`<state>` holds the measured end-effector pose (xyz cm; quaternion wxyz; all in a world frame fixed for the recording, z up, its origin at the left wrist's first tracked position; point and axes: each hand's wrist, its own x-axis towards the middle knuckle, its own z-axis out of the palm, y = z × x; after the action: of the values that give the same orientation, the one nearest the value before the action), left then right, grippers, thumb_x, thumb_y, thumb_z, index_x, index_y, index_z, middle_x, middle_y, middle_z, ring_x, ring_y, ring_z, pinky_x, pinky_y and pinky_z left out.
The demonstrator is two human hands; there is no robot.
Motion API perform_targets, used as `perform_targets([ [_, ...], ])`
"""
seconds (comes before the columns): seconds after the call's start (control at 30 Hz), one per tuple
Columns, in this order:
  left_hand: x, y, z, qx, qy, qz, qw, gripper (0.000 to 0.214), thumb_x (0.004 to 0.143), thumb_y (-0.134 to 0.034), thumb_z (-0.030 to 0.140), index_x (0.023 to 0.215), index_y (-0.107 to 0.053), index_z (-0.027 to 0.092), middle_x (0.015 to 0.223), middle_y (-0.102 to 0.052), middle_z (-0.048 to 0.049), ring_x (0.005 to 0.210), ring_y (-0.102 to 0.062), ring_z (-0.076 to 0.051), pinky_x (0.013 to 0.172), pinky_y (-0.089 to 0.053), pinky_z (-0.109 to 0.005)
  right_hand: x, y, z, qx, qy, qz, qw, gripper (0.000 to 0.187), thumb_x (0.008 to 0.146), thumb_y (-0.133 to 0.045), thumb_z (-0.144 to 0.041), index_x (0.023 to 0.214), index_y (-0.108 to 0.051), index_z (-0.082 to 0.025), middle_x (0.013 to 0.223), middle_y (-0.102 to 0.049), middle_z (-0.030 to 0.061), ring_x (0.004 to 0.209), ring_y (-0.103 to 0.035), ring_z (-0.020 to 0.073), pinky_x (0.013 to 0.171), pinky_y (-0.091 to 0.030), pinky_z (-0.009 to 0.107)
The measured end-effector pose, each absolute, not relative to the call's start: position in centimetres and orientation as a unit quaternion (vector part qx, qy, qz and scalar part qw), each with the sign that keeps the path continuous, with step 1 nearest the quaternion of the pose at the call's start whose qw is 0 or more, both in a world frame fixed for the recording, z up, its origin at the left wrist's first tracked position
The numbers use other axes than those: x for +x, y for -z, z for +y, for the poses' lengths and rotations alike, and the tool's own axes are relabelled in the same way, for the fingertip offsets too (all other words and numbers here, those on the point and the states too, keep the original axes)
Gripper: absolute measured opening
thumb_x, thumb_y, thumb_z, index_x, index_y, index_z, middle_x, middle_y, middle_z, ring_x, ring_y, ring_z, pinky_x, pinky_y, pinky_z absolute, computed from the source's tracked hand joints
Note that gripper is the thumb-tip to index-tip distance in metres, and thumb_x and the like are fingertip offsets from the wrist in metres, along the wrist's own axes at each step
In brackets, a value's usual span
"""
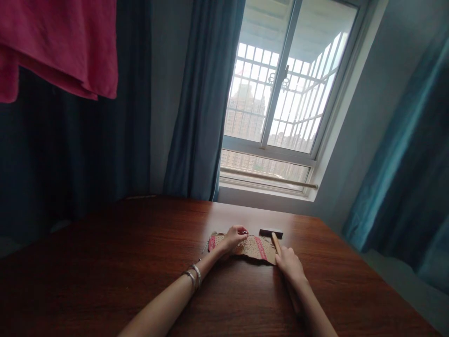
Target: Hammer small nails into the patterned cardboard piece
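My right hand (291, 264) is wrapped round the light wooden handle of a hammer (276, 242). Its long dark head lies across the far end of the handle, close to the tabletop. A tan piece that looks like cardboard (261, 248), with pink bands and many dark specks, lies on the table between my hands. Over its far edge is my left hand (235, 238), fingers drawn together in a pinch. What sits between those fingertips is too small to make out. Bracelets circle my left wrist.
The brown wooden table (140, 262) stretches out on both sides. Behind it are a barred window (273, 103) and a blue curtain (199, 107). A pink cloth (70, 42) hangs at the upper left. Another blue curtain (396, 154) hangs on the right.
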<state>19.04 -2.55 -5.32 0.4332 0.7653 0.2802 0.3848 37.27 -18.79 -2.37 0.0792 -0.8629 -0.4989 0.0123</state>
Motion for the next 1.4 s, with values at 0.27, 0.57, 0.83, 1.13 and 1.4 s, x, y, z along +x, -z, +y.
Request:
perform_targets([
  [0.27, 19.0, 5.2, -2.6, 0.764, -0.383, 0.27, 0.443, 0.021, 0.066, -0.058, 0.024, 0.078, -0.067, 0.01, 0.077, -0.068, -0.0078, 0.074, -0.061, -0.017, 0.067, -0.046, -0.025, 37.3, 2.9, -18.6, -0.862, -0.022, -0.494, 0.112, 0.036, 0.087, -0.03, -0.03, 0.101, -0.057, -0.01, 0.096, -0.06, 0.02, 0.085, -0.063, 0.0268, 0.07, -0.043, 0.034],
  [0.57, 19.0, 5.1, -2.7, 0.763, -0.382, 0.275, 0.443, 0.021, 0.066, -0.058, 0.025, 0.079, -0.068, 0.01, 0.078, -0.068, -0.0078, 0.075, -0.061, -0.017, 0.068, -0.046, -0.025, 38.4, 0.2, -17.8, -0.696, -0.294, -0.355, 0.551, 0.017, 0.072, -0.058, -0.033, 0.073, -0.054, -0.017, 0.055, -0.049, -0.001, 0.045, -0.05, 0.0112, 0.038, -0.033, 0.019],
  [0.83, 19.1, 5.3, -2.5, 0.769, -0.382, 0.275, 0.433, 0.02, 0.066, -0.057, 0.024, 0.078, -0.067, 0.011, 0.078, -0.068, -0.0076, 0.075, -0.061, -0.018, 0.068, -0.045, -0.025, 36.6, -4.2, -20.8, -0.429, -0.615, -0.288, 0.596, 0.019, 0.062, -0.067, -0.013, 0.079, -0.06, -0.011, 0.059, -0.047, -0.0029, 0.039, -0.029, -0.0003, 0.03, -0.023, 0.009],
  [1.13, 19.0, 5.7, -2.2, 0.784, -0.371, 0.282, 0.409, 0.024, 0.067, -0.058, 0.028, 0.081, -0.067, 0.011, 0.081, -0.068, -0.008, 0.077, -0.061, -0.018, 0.069, -0.045, -0.026, 34.6, -3.8, -20.0, -0.47, -0.61, -0.337, 0.542, 0.025, 0.057, -0.071, -0.024, 0.077, -0.062, -0.011, 0.059, -0.048, -0.0031, 0.038, -0.031, 0.0001, 0.03, -0.018, 0.012],
  [1.4, 19.0, 5.5, -2.5, 0.781, -0.371, 0.279, 0.417, 0.021, 0.066, -0.057, 0.024, 0.08, -0.066, 0.01, 0.08, -0.068, -0.0079, 0.076, -0.061, -0.018, 0.068, -0.046, -0.026, 33.8, -3.3, -19.8, -0.494, -0.584, -0.375, 0.523, 0.022, 0.056, -0.068, -0.029, 0.062, -0.054, -0.014, 0.051, -0.042, -0.0047, 0.038, -0.031, 0.0019, 0.032, -0.016, 0.016],
])
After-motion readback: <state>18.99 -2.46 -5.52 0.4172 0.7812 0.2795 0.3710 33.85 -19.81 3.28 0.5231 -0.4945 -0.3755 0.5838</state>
